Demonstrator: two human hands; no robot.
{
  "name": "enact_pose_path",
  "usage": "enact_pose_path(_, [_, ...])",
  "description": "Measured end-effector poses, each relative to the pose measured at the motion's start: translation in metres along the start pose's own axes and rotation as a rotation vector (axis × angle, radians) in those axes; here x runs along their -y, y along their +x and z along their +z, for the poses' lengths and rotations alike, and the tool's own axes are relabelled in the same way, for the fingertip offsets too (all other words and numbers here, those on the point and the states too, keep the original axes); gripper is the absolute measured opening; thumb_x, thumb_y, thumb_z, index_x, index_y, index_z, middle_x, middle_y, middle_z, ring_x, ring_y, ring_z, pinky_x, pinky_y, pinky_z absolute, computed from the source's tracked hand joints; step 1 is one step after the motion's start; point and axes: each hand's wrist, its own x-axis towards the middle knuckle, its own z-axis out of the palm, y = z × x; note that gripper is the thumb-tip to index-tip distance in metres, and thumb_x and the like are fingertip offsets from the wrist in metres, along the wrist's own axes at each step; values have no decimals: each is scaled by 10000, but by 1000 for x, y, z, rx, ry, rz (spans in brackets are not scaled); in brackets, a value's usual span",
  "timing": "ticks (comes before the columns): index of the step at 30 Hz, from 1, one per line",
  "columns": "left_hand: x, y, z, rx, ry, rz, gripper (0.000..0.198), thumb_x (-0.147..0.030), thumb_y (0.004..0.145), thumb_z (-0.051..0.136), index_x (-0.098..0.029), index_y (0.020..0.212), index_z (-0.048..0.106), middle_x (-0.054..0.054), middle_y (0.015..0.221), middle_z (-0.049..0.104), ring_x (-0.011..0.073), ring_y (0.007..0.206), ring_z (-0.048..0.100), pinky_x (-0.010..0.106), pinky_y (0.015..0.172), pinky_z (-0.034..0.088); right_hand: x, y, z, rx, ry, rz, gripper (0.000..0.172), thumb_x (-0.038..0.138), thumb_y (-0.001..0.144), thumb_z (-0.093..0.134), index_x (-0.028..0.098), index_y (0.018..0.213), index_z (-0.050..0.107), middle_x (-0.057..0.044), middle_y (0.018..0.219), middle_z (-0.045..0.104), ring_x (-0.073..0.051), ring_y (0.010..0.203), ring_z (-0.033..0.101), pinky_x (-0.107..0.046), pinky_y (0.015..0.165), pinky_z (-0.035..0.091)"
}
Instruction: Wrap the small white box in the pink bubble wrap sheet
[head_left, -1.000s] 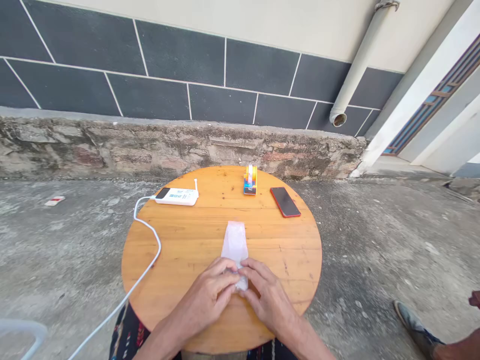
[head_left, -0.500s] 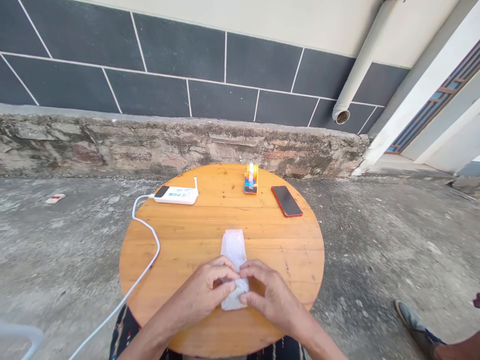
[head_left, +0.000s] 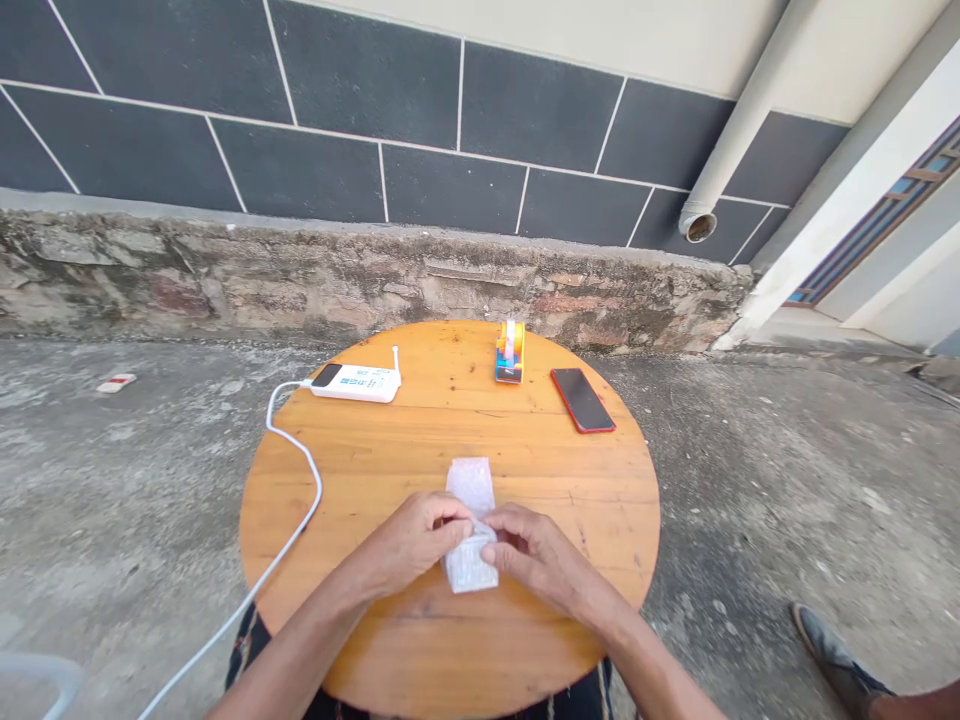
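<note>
A narrow strip of whitish, see-through plastic that looks like bubble wrap (head_left: 470, 482) lies lengthwise on the round wooden table (head_left: 375, 460). Its near part is folded over into a bundle; whether anything lies inside cannot be made out. My left hand (head_left: 426, 535) pinches the left edge of the fold between thumb and fingers. Opposite it, my right hand (head_left: 534, 548) grips the right edge, thumb on the near part and fingertips at the fold. The fingertips of both hands almost meet over the strip.
At the table's back left lies a white device (head_left: 358, 382) with a short antenna and a white cable (head_left: 313, 460). A yellow and blue tape dispenser (head_left: 510, 352) stands at the back, with a red-edged phone (head_left: 583, 400) to its right. Another person's shoe (head_left: 829, 640) shows at lower right.
Both hands have moved slightly away from me, folding the near part of the bubble wrap further over. The near end now sits farther from the table's front edge. The view has shifted slightly.
</note>
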Motion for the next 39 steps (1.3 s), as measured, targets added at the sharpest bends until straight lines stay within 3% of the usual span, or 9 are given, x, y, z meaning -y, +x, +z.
enact_pose_path(4, [0, 0, 2, -11, -51, -20, 256, -267, 852, 472, -147, 883, 695, 9, 773, 650, 144, 698, 551, 222, 611, 393, 5, 2, -1, 17, -114, -33, 223, 369, 909, 528, 201, 928, 673, -18, 880, 656, -175, 816, 565, -267, 739, 413])
enact_pose_path(10, [-3, -15, 2, -43, 57, 104, 307, -285, 846, 542, -251, 1133, 647, 15, 1049, 669, 194, 970, 583, 284, 872, 433, 5, 5, -6, 74, -149, -70, 232, 351, 939, 488, 198, 893, 656, 1, 843, 645, -154, 780, 562, -245, 716, 399])
enact_pose_path(13, [0, -25, 4, -13, 187, 164, 616, -195, 693, 687, -297, 1280, 531, 8, 1256, 587, 228, 1134, 510, 316, 981, 393, 3, 6, -9, 83, -150, -59, 255, 383, 940, 482, 197, 911, 654, -4, 870, 642, -151, 788, 562, -238, 703, 402])
enact_pose_path(15, [4, -29, 7, -29, 241, 186, 680, -142, 687, 660, -294, 1324, 478, 15, 1300, 555, 229, 1182, 474, 333, 1014, 374, 4, 7, -9, 81, -157, -58, 272, 397, 940, 479, 194, 913, 659, -13, 882, 646, -156, 803, 567, -243, 716, 413])
enact_pose_path(19, [6, -29, 9, -23, 247, 215, 568, -156, 776, 580, -285, 1321, 486, 32, 1278, 568, 222, 1170, 487, 358, 1021, 374, 8, 5, -7, 62, -161, -72, 242, 342, 952, 463, 209, 947, 666, -21, 936, 655, -168, 876, 584, -268, 788, 432])
enact_pose_path(22, [1, -25, 3, 9, 206, 223, 545, -187, 804, 577, -294, 1331, 485, 34, 1302, 559, 225, 1183, 483, 362, 1028, 365, 10, -2, 0, -45, -172, -65, 226, 302, 947, 467, 232, 1096, 623, -37, 1030, 643, -185, 969, 579, -301, 855, 438])
enact_pose_path(27, [-10, -18, -9, 51, 69, 200, 394, -225, 786, 598, -260, 1178, 622, 28, 1185, 626, 224, 1083, 540, 327, 961, 402, 8, -14, 13, -135, -277, -127, 503, 312, 846, 628, 238, 1314, 462, -85, 1261, 562, -235, 1146, 510, -388, 981, 393])
enact_pose_path(34, [-11, -2, -14, 199, -149, 86, 338, -225, 778, 535, -178, 1096, 641, 5, 928, 667, 171, 811, 568, 242, 699, 435, 2, 0, 10, -153, -234, -55, 399, 277, 834, 632, 231, 1221, 549, -51, 1094, 655, -205, 953, 592, -325, 830, 446])
enact_pose_path(39, [-2, 5, -15, 98, -11, 48, 304, -296, 863, 461, -190, 1079, 647, 11, 906, 661, 176, 831, 576, 261, 739, 439, -1, 17, -3, -47, -154, 36, 302, 322, 845, 619, 241, 1136, 617, 8, 841, 668, -145, 699, 559, -242, 620, 402])
